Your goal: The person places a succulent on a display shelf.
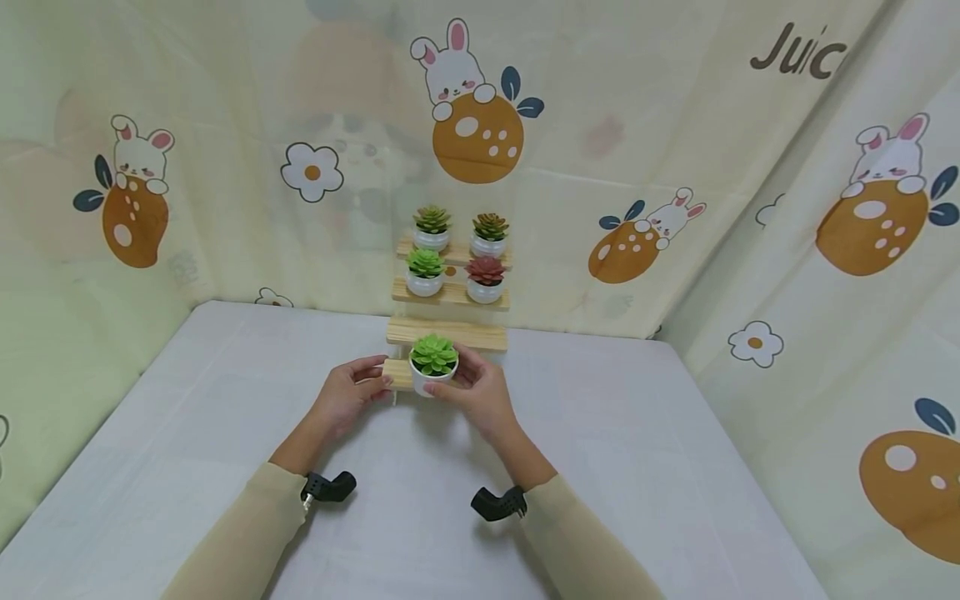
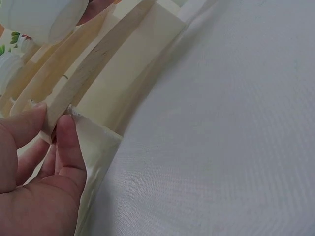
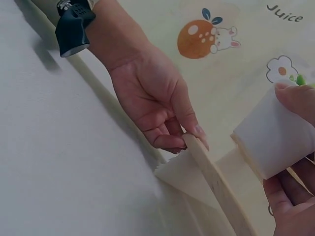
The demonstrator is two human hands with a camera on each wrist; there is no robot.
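My right hand grips a white pot with a bright green succulent, thumb at the front and fingers round the right side. The pot is upright in the head view and overlaps the lowest board of a tiered wooden shelf. In the left wrist view, the white pot appears above the front board. My left hand pinches that board's left end between thumb and fingers, as the left wrist view shows. From the right wrist, my right-hand fingers appear close under the pot.
Higher on the shelf, two green succulents, a reddish one and a brownish-green one stand in white pots. The shelf stands against a printed curtain at the back of a white-covered table.
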